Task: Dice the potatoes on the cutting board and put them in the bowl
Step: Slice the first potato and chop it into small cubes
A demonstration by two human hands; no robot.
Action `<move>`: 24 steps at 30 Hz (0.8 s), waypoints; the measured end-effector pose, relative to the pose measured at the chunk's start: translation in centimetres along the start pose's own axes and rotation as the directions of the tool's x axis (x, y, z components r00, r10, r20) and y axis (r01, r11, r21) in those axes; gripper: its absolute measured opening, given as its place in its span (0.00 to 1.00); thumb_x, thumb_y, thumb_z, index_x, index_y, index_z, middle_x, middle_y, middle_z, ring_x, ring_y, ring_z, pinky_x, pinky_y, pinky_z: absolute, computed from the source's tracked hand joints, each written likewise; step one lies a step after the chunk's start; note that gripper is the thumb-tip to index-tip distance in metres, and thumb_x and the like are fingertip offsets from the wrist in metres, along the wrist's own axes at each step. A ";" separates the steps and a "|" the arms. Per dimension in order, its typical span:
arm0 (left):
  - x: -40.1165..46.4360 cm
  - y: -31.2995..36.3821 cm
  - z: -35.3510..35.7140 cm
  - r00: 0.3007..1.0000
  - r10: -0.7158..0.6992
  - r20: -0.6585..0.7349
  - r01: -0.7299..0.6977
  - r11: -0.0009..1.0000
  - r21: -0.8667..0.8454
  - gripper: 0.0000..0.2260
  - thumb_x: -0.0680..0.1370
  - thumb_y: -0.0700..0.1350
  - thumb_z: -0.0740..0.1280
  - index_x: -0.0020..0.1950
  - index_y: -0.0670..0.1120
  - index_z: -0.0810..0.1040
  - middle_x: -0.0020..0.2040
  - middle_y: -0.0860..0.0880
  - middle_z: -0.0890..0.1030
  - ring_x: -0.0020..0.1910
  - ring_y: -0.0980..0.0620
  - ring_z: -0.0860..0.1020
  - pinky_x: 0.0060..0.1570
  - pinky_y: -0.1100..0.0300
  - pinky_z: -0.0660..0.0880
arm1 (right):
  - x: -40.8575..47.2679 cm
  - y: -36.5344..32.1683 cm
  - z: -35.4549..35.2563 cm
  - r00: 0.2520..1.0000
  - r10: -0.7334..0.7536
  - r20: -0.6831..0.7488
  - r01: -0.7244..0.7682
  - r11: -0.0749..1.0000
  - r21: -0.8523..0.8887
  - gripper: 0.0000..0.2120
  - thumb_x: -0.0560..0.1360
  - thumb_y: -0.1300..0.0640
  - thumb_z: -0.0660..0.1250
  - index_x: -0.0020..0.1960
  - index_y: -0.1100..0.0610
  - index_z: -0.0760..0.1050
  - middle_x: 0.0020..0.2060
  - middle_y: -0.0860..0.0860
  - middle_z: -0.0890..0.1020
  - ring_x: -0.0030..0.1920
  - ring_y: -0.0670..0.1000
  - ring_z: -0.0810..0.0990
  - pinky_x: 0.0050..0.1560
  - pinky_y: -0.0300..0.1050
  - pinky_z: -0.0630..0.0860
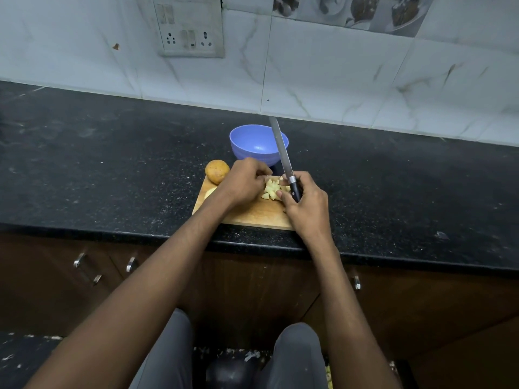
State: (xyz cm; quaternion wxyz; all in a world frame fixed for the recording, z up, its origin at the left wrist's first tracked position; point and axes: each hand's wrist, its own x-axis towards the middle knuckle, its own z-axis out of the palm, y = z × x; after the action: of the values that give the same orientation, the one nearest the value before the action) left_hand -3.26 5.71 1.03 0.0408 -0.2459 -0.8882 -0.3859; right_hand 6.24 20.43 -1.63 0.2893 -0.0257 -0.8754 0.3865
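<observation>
**Gathering the diced potato before the transfer**

My right hand point(304, 202) grips the knife point(285, 161) by its handle, blade pointing up and away from me across the bowl point(254, 141). My left hand point(244, 182) curls its fingers against the diced potato point(271, 190) on the cutting board point(252, 211), seemingly gathering it. The pile lies between both hands; the bowl stands just beyond it, nearer my left hand. A whole potato point(216, 171) waits at the board's far left corner.
</observation>
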 end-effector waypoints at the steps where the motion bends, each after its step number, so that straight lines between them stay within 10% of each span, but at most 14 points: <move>1: -0.1 -0.1 0.1 1.000 -0.003 0.000 0.003 1.000 -0.011 0.11 0.81 0.38 0.67 0.61 0.43 0.84 0.53 0.47 0.86 0.50 0.52 0.83 0.57 0.55 0.79 | 0.0 0.0 0.0 1.000 0.003 -0.008 -0.003 1.000 0.009 0.14 0.75 0.58 0.77 0.58 0.53 0.77 0.46 0.44 0.83 0.45 0.46 0.80 0.49 0.46 0.78; 10: -0.5 0.2 0.0 0.981 -0.036 -0.192 0.029 0.999 -0.036 0.12 0.80 0.34 0.65 0.60 0.41 0.84 0.55 0.45 0.85 0.55 0.52 0.81 0.55 0.64 0.74 | -0.2 0.4 0.0 0.996 0.070 -0.058 -0.062 0.990 0.125 0.15 0.76 0.57 0.76 0.59 0.49 0.77 0.47 0.44 0.84 0.43 0.52 0.85 0.48 0.58 0.83; 24: -1.1 1.1 -0.6 0.990 -0.066 -0.122 0.057 0.995 -0.081 0.19 0.77 0.30 0.61 0.63 0.42 0.82 0.52 0.46 0.85 0.51 0.54 0.82 0.58 0.60 0.78 | -0.5 0.6 -0.5 0.990 0.120 -0.068 -0.102 0.969 0.226 0.09 0.79 0.59 0.73 0.59 0.54 0.79 0.47 0.51 0.84 0.34 0.50 0.85 0.35 0.37 0.79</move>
State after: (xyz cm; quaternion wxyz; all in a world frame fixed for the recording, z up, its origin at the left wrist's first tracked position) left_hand -1.84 5.51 1.89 0.0747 -0.1952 -0.8754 -0.4359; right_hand 6.83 21.10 -2.01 0.3035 -0.0579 -0.8114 0.4962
